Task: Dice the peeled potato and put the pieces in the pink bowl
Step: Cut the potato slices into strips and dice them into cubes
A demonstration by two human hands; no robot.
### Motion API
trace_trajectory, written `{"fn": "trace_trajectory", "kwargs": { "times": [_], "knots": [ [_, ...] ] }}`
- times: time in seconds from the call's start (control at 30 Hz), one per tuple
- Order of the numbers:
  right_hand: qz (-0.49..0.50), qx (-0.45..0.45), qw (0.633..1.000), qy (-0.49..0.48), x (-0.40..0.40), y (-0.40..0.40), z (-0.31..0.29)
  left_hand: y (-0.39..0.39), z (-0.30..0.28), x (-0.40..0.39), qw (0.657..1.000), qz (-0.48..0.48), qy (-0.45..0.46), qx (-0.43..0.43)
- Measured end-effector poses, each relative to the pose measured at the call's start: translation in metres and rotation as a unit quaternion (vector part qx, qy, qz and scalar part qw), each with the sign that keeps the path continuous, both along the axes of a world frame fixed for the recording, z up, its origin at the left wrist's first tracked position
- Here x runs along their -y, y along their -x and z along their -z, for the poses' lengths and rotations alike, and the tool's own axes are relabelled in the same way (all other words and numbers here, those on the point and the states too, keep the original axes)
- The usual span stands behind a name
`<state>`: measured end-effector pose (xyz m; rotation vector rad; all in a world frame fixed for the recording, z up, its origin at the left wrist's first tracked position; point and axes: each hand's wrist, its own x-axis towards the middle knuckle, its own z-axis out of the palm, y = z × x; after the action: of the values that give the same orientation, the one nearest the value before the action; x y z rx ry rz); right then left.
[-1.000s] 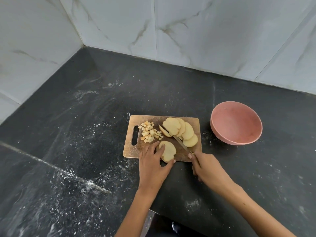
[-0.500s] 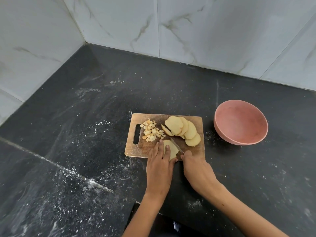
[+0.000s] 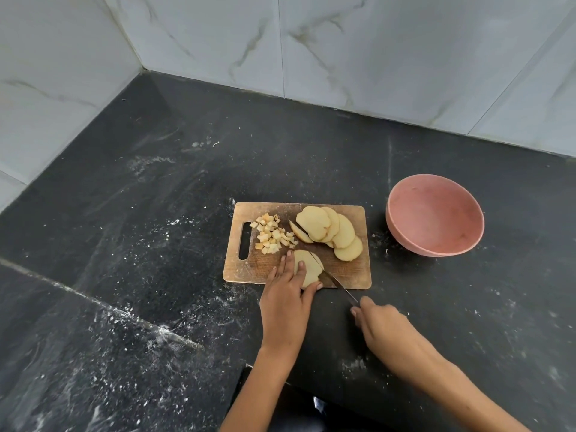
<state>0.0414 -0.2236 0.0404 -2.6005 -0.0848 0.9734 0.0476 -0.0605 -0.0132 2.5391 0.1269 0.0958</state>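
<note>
One potato slice (image 3: 307, 271) lies at the near edge of the cutting board (image 3: 249, 272), pinned flat by the straight fingers of the left hand (image 3: 285, 302). The right hand (image 3: 378, 322), curled round the knife (image 3: 330, 277) handle, has the blade across the slice. Best to cut even strips with fingertips back from the edge, then crosswise; the pink bowl (image 3: 402, 238) beside the board holds no pieces yet.

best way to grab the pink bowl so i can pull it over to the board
Judging by its pose, take the pink bowl by its rim on the side facing the cutting board, thumb inside, fingers outside. It sits upright with an open, empty mouth and smooth sloping walls that offer little purchase lower down. Come from above and the left; the right hand is nearer, but it holds the knife.
</note>
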Motion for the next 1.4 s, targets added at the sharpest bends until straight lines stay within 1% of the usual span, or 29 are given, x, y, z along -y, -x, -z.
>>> {"fn": "trace_trajectory", "kwargs": {
  "times": [0.1, 0.17, 0.27, 0.43, 0.6, 0.7, 0.97, 1.07, 1.17, 1.23, 1.3, 1.4],
  "knots": [
    [0.035, 0.044, 0.997, -0.057, 0.001, -0.005, -0.009, 0.0, -0.002, -0.001, 1.0, -0.007, 0.022, -0.002],
    [0.04, 0.061, 0.995, -0.063, -0.006, -0.012, -0.01, 0.0, -0.002, -0.001, 1.0, -0.009, 0.024, -0.001],
    [0.014, 0.074, 0.995, -0.058, -0.022, -0.022, -0.007, 0.001, -0.003, -0.001, 1.0, -0.002, 0.021, -0.005],
    [-0.007, 0.068, 0.997, -0.036, -0.034, -0.029, 0.0, 0.001, -0.002, -0.001, 1.0, -0.001, 0.023, -0.009],
    [-0.015, 0.066, 0.997, 0.021, -0.045, -0.035, 0.008, 0.002, -0.002, 0.0, 1.0, -0.007, 0.025, -0.013],
    [-0.023, 0.069, 0.997, 0.038, -0.05, -0.035, 0.011, 0.002, -0.002, 0.0, 1.0, -0.007, 0.022, -0.012],
    [-0.036, 0.001, 0.997, 0.068, -0.019, -0.007, 0.012, 0.002, 0.0, -0.001, 1.0, -0.014, 0.021, -0.014],
    [-0.025, -0.012, 0.999, 0.036, -0.005, 0.002, 0.006, 0.002, 0.0, -0.001, 0.999, -0.019, 0.03, -0.008],
    [0.021, -0.026, 0.998, -0.052, 0.006, 0.005, -0.002, 0.002, 0.0, -0.001, 0.999, -0.025, 0.032, -0.001],
    [0.048, 0.007, 0.995, -0.09, 0.006, 0.002, -0.005, 0.003, 0.0, -0.002, 0.999, -0.033, 0.032, 0.002],
    [0.056, 0.043, 0.993, -0.094, -0.001, -0.004, -0.006, 0.004, 0.0, -0.002, 0.999, -0.03, 0.029, 0.0],
    [0.039, 0.074, 0.993, -0.086, -0.019, -0.018, -0.004, 0.004, -0.002, -0.003, 1.0, -0.008, 0.006, -0.01]
  ]
}}
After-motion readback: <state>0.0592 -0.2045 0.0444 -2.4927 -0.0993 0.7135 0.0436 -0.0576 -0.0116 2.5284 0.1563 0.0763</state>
